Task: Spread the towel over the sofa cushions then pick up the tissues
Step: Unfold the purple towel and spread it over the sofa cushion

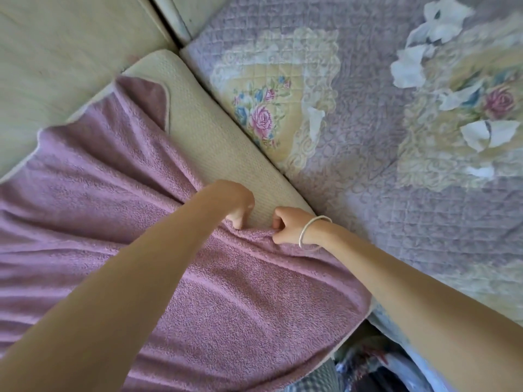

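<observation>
A pink towel lies wrinkled over the cream sofa cushion, with its far corner folded back and a strip of cushion bare along its right side. My left hand and my right hand, which wears a silver bangle, each pinch the towel's right edge close together. Several crumpled white tissues lie scattered on the quilt at the upper right, apart from both hands.
A lilac quilted cover with rose patterns spreads over the seat to the right. The cream sofa back rises at the upper left. Mixed fabric items sit on the floor at the bottom.
</observation>
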Tool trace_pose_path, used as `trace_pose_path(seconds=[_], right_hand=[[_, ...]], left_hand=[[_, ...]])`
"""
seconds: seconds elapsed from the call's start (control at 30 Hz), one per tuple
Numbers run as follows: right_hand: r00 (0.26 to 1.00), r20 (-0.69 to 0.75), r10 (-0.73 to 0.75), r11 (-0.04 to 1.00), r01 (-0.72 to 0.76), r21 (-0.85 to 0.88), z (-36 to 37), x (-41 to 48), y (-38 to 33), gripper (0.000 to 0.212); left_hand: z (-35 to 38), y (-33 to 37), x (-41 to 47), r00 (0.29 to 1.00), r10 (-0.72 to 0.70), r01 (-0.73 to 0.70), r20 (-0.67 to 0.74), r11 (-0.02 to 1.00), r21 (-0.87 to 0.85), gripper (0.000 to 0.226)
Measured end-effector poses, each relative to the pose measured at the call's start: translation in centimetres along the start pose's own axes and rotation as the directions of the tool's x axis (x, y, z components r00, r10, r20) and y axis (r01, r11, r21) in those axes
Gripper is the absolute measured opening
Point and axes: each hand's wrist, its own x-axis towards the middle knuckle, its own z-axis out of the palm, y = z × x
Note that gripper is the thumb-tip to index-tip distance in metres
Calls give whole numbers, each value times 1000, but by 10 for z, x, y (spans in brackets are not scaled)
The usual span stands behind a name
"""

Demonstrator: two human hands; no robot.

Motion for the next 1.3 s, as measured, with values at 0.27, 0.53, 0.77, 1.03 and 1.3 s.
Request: trace_pose_path(seconds=[0.27,0.53,0.77,1.03,1.3], right_hand=[[995,90,32,998,-27,-60,-7,7,-7,28],[992,-38,119,915,-95,393,-31,11,-4,46],[997,36,70,897,-78,435,-27,13,4,10],[917,-398,-25,966,125,226,-19,7,6,19],[797,-598,82,974,63,217,-29,5,31,17]], left_hand=[[8,-7,0,935,111,-87,-336,992,86,19],[11,-16,11,841,94,-88,-532,995,36,18],[5,-24,18,807,73,-83,-586,996,9,29],[-13,-18,17,685,-38,139,-727,987,79,17],[-41,6,34,656,-217,82,-723,972,-218,20]])
